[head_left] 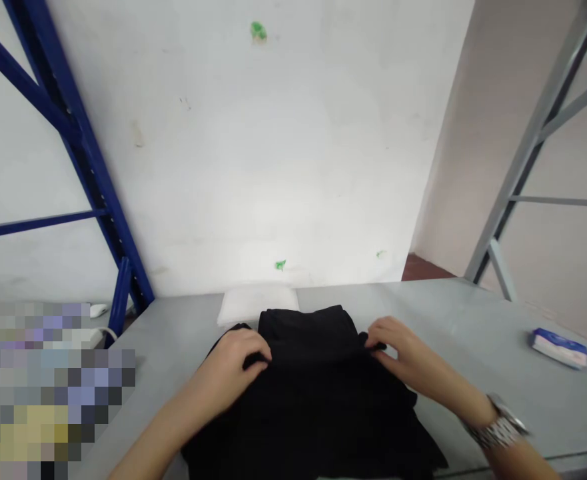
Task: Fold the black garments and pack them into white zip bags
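A black garment (318, 407) lies spread over the grey table in front of me, its near end running out of the bottom of the view. Its exact kind I cannot make out. At the far end a narrower folded section of it points toward the wall. My left hand (240, 353) pinches the cloth at the far left, fingers curled down and thumb beneath. On the far right side my right hand (389, 341) grips a small bunch of the same cloth between thumb and fingers. A metal-band watch (502, 427) is on my right wrist.
Behind the garment a flat white item (253, 301) lies against the wall. A blue-and-white packet (559, 348) rests on the table (478, 347) at right. Rack posts rise on both sides, blue (88, 153) at left and grey (518, 160) at right. Blurred items fill the lower left.
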A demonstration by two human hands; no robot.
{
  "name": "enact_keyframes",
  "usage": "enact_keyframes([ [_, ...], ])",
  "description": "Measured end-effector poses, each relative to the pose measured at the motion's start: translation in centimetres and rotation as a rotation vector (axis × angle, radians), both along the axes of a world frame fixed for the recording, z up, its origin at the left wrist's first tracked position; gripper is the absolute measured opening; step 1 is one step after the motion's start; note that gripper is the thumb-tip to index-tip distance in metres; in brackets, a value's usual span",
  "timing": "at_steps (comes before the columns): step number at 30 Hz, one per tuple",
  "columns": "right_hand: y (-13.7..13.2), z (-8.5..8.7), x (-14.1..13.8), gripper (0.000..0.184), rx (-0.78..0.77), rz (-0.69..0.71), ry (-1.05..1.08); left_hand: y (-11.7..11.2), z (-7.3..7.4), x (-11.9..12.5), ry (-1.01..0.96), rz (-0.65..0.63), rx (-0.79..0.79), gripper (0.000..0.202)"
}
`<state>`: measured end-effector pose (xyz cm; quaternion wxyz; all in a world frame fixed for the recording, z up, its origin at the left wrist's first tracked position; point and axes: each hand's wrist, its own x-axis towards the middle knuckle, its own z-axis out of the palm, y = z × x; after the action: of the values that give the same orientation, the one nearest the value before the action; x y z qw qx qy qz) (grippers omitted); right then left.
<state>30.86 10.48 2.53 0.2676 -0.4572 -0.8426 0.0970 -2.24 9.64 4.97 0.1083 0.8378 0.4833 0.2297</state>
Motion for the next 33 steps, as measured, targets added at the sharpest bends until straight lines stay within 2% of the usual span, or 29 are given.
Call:
enact_keyframes([
  [2, -2.0, -0.5, 0.4, 0.013, -0.154, 0.051, -0.030, -2.2, -1.4, -0.9, 0.019, 0.094, -0.010, 0.014],
  [4, -2.6, -1.1, 0.4, 0.021, -0.211, 0.021, -0.009, -3.7, -3.2, -2.1, 0.003, 0.273, 0.036, 0.023],
  [8, -0.8, -2.1, -0.1, 0.027, -0.082, -0.097, 0.116, -5.2, -6.2, -4.6, -0.036, 0.699, 0.134, 0.045],
  [10, 0.6, -2.2, -0.3, 0.035, -0.111, -0.104, 0.139, -5.6, -6.8, -5.4, -0.035, 0.825, 0.075, 0.047],
  [11, 1.2, -2.1, -0.4, 0.034, -0.157, -0.113, 0.148, -5.8, -7.0, -5.6, -0.031, 0.846, 0.043, 0.046],
  [14, 2.2, -1.8, -0.3, 0.041, -0.271, -0.172, 0.240, -6.1, -7.1, -5.8, -0.011, 0.830, 0.066, 0.041],
  [17, 2.7, -2.2, -0.1, 0.044, -0.267, -0.239, 0.340, -5.9, -6.6, -5.7, -0.001, 0.793, 0.188, 0.035],
  [19, 2.8, -2.8, 0.0, 0.042, -0.251, -0.285, 0.315, -5.5, -5.7, -5.1, -0.024, 0.780, 0.242, 0.031],
  [22, 2.9, -3.6, -0.1, 0.040, -0.246, -0.341, 0.208, -5.0, -3.6, -2.9, -0.130, 0.758, 0.265, 0.028],
  [25, 2.8, -4.1, -0.1, 0.049, -0.194, -0.433, 0.153, -4.8, -2.3, 1.1, -0.203, 0.588, 0.230, 0.030],
  [27, 2.8, -4.5, 0.1, 0.049, -0.165, -0.464, 0.132, -5.0, -2.7, 4.1, -0.141, 0.376, 0.202, 0.032],
  [29, 3.0, -5.0, 0.4, 0.043, -0.163, -0.432, 0.142, -5.2, -3.9, 6.6, 0.001, 0.200, 0.110, 0.034],
  [31, 3.2, -5.4, 0.7, 0.037, -0.172, -0.377, 0.197, -5.4, -5.2, 8.3, 0.121, 0.151, 0.010, 0.042],
  [33, 3.2, -5.3, 0.8, 0.031, -0.165, -0.353, 0.260, -5.6, -5.9, 9.0, 0.167, 0.182, -0.038, 0.056],
])
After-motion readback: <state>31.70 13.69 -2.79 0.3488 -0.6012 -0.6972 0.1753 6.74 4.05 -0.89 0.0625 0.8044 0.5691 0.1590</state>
